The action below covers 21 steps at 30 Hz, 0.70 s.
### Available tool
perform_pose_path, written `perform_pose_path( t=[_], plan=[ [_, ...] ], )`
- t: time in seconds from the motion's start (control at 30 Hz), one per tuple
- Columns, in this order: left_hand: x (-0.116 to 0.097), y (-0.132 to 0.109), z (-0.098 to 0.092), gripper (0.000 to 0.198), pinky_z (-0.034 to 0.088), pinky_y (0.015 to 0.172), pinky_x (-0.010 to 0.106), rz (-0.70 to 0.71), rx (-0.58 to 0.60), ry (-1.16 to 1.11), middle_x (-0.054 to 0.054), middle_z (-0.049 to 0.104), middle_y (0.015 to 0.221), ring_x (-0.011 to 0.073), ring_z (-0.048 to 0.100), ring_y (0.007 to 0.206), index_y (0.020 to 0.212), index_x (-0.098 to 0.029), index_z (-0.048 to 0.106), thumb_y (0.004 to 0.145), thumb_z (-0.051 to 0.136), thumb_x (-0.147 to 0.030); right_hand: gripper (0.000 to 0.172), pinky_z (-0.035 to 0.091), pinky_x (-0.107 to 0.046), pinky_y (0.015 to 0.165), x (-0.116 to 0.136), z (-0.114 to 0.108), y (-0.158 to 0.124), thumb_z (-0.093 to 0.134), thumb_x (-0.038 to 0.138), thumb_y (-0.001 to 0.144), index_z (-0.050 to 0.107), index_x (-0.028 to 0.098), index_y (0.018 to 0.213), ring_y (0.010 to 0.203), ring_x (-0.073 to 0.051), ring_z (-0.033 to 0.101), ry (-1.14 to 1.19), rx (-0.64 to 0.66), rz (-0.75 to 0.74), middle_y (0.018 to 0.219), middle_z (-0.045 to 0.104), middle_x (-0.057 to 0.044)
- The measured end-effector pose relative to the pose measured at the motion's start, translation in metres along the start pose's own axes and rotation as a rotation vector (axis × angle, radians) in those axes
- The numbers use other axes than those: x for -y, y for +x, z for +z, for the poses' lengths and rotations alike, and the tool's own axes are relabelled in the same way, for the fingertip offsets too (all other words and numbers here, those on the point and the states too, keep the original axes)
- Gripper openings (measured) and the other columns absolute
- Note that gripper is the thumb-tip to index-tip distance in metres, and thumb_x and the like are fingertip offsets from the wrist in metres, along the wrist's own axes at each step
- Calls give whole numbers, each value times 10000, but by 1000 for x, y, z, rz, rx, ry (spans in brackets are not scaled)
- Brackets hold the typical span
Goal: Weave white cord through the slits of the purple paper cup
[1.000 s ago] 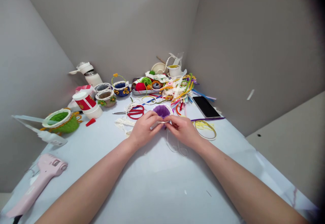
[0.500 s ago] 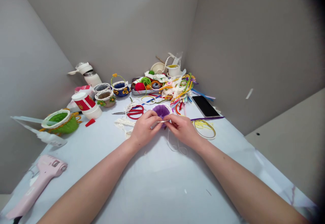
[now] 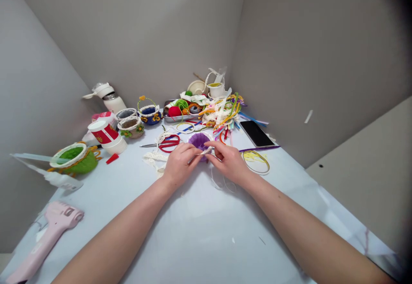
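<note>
My left hand (image 3: pixel 180 162) and my right hand (image 3: pixel 228 159) meet at the near side of a small purple yarn-covered basket (image 3: pixel 197 141) with a white rim. Between their pinched fingertips runs a short whitish strip (image 3: pixel 207 150), which looks like lace trim or cord. A thin white thread (image 3: pixel 219 183) trails onto the table below my right hand. Red-handled scissors (image 3: pixel 169 143) lie left of the basket, beside a length of cream lace (image 3: pixel 155 158). My fingers hide the basket's near side.
On the left lie a pink glue gun (image 3: pixel 53 228), a white glue bottle (image 3: pixel 66 181), a green basket (image 3: pixel 82 159) and red-and-white paper cups (image 3: pixel 103 133). Behind stand small decorated pots (image 3: pixel 131 127) and a tray (image 3: pixel 167 116) of yarn balls. A phone (image 3: pixel 256 134) lies right.
My right fingertips have lifted and spread slightly, and more of the whitish strip shows between the hands. The whole view has shifted a little; the things on the table stay put.
</note>
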<state>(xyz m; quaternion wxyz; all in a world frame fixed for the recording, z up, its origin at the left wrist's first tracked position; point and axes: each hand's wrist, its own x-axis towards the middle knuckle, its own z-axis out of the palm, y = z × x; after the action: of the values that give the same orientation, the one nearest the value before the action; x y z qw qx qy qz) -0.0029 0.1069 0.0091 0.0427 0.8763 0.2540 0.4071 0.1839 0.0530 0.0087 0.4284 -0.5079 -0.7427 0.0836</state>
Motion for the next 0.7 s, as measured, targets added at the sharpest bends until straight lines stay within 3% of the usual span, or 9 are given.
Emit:
perform_pose_path(
  t=[0.07,0.17,0.43,0.7],
  plan=[
    [-1,0,0,101,473,766,319,-13,-7,-13,51,678,832,173,598,794,882,-171,691,889,615,-236,309,383,-238,584,4,-6,-1,587,225,855,536,192,1158,605,-122,512,-13,18,54,678,516,40],
    [-2,0,1,82,472,795,325,-41,-8,-26,45,680,847,174,604,817,883,-180,687,882,623,-232,268,364,-227,579,7,-13,-3,549,176,841,516,190,1106,582,-110,463,8,20,85,662,450,55],
    [-3,1,1,99,458,797,330,-47,12,-14,37,686,883,181,595,844,968,-190,647,882,619,-228,163,398,-240,658,0,-3,2,512,189,909,633,204,1017,670,-126,554,36,72,-14,813,643,-13],
    [-7,3,0,95,447,793,329,-29,49,-49,45,664,915,182,582,868,963,-200,657,901,591,-226,150,401,-246,676,0,-1,4,529,185,904,643,208,999,702,-135,581,36,105,46,822,670,-16]
  ],
)
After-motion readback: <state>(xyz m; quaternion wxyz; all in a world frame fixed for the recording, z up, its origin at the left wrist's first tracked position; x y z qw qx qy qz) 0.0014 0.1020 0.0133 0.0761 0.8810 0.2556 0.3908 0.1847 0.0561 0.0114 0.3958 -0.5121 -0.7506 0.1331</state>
